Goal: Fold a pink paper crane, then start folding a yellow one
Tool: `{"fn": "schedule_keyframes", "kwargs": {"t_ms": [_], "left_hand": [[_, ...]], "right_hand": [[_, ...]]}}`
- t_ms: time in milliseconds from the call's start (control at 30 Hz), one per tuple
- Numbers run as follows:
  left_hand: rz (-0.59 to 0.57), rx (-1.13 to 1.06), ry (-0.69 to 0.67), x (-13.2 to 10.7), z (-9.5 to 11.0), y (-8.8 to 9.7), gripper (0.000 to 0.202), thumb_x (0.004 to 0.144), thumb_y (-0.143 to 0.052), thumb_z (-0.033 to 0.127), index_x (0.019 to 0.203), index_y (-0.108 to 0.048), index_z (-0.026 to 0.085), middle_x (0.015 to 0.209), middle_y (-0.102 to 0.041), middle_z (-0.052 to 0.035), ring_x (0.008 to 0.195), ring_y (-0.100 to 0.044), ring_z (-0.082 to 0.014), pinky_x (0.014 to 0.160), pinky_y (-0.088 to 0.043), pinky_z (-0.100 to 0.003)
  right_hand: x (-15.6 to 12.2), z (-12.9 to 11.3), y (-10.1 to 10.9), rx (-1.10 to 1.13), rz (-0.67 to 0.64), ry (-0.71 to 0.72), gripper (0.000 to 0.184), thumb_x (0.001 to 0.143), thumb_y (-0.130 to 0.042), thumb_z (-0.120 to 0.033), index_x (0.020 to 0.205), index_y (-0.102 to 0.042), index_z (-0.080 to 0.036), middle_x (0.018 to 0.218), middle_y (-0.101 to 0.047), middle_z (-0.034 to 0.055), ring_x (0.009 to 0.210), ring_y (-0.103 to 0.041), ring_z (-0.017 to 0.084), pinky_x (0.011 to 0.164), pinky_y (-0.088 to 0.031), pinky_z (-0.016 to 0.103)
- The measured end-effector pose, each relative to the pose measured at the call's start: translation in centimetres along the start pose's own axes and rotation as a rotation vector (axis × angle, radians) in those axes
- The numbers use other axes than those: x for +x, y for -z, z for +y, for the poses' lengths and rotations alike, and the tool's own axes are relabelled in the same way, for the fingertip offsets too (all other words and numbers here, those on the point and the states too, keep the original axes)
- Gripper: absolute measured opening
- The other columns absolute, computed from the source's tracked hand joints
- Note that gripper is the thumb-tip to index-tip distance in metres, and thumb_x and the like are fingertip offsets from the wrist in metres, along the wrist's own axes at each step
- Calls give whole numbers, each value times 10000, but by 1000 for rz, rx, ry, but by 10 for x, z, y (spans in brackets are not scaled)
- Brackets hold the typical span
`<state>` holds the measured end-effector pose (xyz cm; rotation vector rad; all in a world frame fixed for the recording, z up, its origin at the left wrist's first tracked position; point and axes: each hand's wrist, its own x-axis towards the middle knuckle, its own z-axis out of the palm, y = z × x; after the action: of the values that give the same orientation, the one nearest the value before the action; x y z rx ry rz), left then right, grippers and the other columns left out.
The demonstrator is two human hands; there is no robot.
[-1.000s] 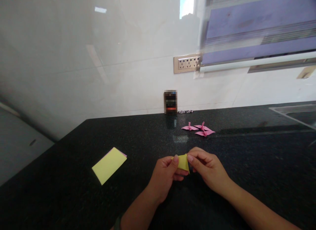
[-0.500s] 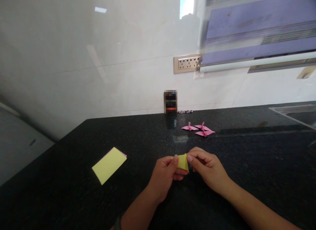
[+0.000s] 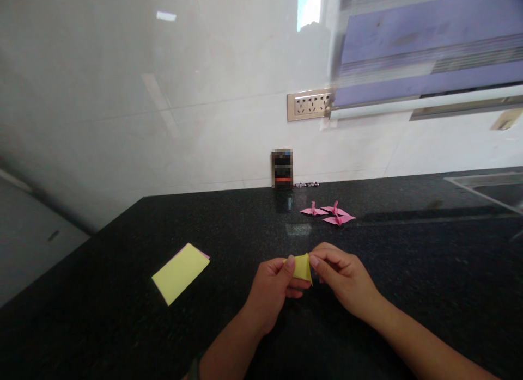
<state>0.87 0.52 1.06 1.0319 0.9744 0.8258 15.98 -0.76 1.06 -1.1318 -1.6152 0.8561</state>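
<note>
A small folded piece of yellow paper (image 3: pixel 302 268) is held above the dark countertop between both hands. My left hand (image 3: pixel 274 287) pinches its left side, thumb on top and fingers beneath. My right hand (image 3: pixel 342 275) grips the upper right corner between thumb and forefinger. Fingertips cover both ends of the paper, so its full shape is hidden. Beyond the hands stand three pink origami cranes (image 3: pixel 338 219), close together. To the left lies a stack of yellow paper sheets (image 3: pixel 181 274), with a pink edge showing underneath.
A phone-like object (image 3: pixel 282 169), blurred by pixels, leans against the wall, with a beaded strand (image 3: pixel 306 184) beside it. The sink (image 3: pixel 498 189) is set into the counter at the right. Wall sockets (image 3: pixel 312 104) sit below the purple blind (image 3: pixel 408 48).
</note>
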Motion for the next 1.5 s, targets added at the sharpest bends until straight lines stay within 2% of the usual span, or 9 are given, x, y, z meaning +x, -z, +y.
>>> {"fn": "schedule_keyframes", "kwargs": {"t_ms": [600,800,900,1000,1200,1500], "left_hand": [[-7,7,6,1,-1,0,385,749,-483,436,843,-600,81,736,-627,-85,626,-608,-150,497,-434,-208],[-79,-3,-6,-1,-1,0,233,677,-617,285,816,-587,101,717,-635,-56,654,-615,-143,514,-432,-185],[-94,-11,-8,-1,-2,1,196,676,-618,237,821,-589,107,724,-639,-50,667,-618,-142,526,-438,-184],[-71,4,-14,0,-3,2,204,709,-582,279,803,-599,100,724,-639,-61,663,-620,-145,528,-444,-192],[-54,27,-24,0,-2,1,340,736,-524,394,852,-618,89,761,-648,-97,655,-622,-158,517,-446,-207],[-4,145,-53,0,0,0,363,757,-489,400,842,-619,72,749,-652,-115,681,-625,-184,541,-457,-233]], "right_hand": [[2,0,0,-84,34,20,181,809,-453,-227,713,-597,-173,676,-513,12,611,-485,115,531,-393,218],[2,2,2,-78,26,-26,200,812,-429,-252,689,-562,-166,665,-502,3,587,-475,110,524,-393,213],[3,1,4,-59,0,-54,213,817,-417,-259,697,-566,-164,655,-496,-1,568,-473,105,523,-392,213],[4,-1,5,-60,-2,-40,219,809,-427,-261,675,-569,-162,656,-503,2,571,-476,107,528,-392,215],[4,-3,6,-89,-15,-6,217,814,-415,-233,670,-563,-165,668,-505,10,598,-481,114,537,-393,218],[6,-3,10,-236,-10,63,130,738,-462,-130,672,-565,-172,683,-533,16,626,-497,129,572,-402,238]]}}
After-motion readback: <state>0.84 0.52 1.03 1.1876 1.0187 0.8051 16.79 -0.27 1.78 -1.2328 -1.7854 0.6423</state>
